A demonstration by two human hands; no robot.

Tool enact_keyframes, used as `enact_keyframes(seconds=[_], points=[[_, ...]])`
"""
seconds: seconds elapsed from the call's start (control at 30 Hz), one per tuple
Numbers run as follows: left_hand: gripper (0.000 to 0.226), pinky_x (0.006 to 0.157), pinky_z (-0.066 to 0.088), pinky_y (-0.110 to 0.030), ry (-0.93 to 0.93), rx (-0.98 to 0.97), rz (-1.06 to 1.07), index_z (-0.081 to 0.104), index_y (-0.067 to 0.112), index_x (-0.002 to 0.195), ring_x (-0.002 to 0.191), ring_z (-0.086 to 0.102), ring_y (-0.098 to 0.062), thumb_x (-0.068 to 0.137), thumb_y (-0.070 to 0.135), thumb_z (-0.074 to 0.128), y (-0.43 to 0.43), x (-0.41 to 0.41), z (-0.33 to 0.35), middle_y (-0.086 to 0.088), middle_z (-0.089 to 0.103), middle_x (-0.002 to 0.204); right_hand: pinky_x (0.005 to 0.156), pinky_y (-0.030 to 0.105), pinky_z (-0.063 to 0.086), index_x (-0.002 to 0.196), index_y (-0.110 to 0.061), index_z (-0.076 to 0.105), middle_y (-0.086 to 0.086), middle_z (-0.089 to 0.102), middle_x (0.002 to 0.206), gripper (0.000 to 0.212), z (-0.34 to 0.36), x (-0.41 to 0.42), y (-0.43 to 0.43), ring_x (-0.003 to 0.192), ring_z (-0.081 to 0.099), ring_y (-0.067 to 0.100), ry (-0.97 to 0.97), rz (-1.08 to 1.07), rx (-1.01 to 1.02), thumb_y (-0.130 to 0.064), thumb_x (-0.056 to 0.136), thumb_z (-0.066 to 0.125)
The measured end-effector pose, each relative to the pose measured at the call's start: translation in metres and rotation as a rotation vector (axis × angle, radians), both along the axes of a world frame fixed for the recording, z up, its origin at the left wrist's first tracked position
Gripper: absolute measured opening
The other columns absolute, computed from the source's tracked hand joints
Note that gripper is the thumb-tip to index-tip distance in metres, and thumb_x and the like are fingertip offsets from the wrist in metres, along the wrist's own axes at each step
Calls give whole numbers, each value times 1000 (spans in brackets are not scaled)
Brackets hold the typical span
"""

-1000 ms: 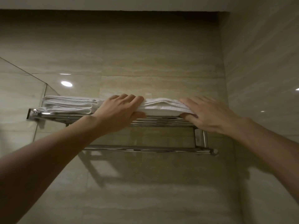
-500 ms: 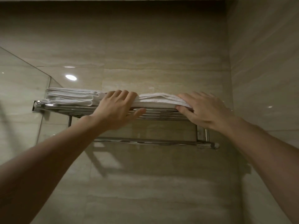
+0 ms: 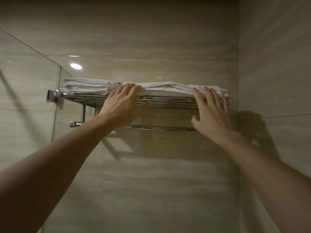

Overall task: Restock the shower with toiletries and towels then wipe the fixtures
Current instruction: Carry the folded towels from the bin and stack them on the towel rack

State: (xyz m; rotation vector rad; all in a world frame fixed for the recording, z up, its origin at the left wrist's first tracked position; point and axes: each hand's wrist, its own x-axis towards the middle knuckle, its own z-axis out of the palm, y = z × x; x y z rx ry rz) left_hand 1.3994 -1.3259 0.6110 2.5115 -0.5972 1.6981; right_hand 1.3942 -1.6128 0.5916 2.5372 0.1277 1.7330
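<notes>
Thumbs released since earlier. Left hand [image 3: 121,101], fingers straight, on towel [image 3: 168,89] left end; right hand [image 3: 210,111] splayed on its right end. Towel lies on rack [image 3: 168,102], right edge near side wall [image 3: 272,81]; folded stack [image 3: 87,85] just left.

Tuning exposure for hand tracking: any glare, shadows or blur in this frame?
Head view: dim, warm light, top edge nearly black; a round lamp reflection glares on the tiled wall; the right hand casts a heavy shadow on the side wall, and its fingers look slightly soft; the white towels are not blown out.
</notes>
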Motion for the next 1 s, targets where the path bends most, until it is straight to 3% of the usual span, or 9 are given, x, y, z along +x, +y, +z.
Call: enact_keyframes(seconds=[0.1,0.27,0.4,0.5,0.63,0.73,0.87,1.0], points=[[55,101,45,-46,24,-70,-48,40,20,143,127,49,-28,99,54,42,4,-10,-26,-9,50,143,120,51,27,156,-17,27,17,25,161,83,-41,-4,26,147,27,35,-19,122,178,-25,83,68],[64,92,52,-45,289,-160,-51,47,22,137,116,58,-25,95,68,32,29,-11,-116,-7,59,133,111,45,39,149,-13,39,15,43,150,71,-139,-3,38,132,47,34,195,112,178,-24,84,65],[56,86,52,-39,535,-213,16,52,27,133,113,61,-22,97,66,35,68,-17,-226,0,63,129,101,42,44,136,-11,54,15,60,130,53,-232,-17,38,118,57,34,360,90,194,-19,83,63],[46,85,49,-37,777,-277,34,58,25,127,112,63,-26,99,56,40,95,-33,-322,-3,66,127,93,42,48,121,-11,65,14,68,116,39,-302,-40,40,110,61,35,442,181,377,-11,83,64],[38,93,51,-39,1072,-388,37,61,19,128,111,63,-25,99,40,49,125,-75,-461,-5,66,128,89,38,48,116,-14,67,8,69,115,32,-403,-78,49,107,62,31,577,222,543,-8,85,63],[34,90,51,-36,1308,-478,101,64,18,121,109,65,-28,100,40,49,143,-122,-550,-7,69,120,88,38,49,120,-17,64,7,67,119,32,-480,-114,54,110,62,30,778,154,614,-12,89,61],[38,78,45,-34,1543,-616,172,61,17,90,98,65,-32,103,47,42,158,-206,-653,-8,67,98,92,39,47,130,-16,60,10,63,128,38,-586,-178,56,117,58,32,1176,-32,547,-15,92,60],[44,81,47,-34,1713,-805,221,67,15,98,99,66,-31,101,51,43,159,-290,-738,-9,69,101,97,36,45,140,-12,52,13,58,136,44,-664,-241,59,123,56,32,1625,-49,398,-18,97,58]])
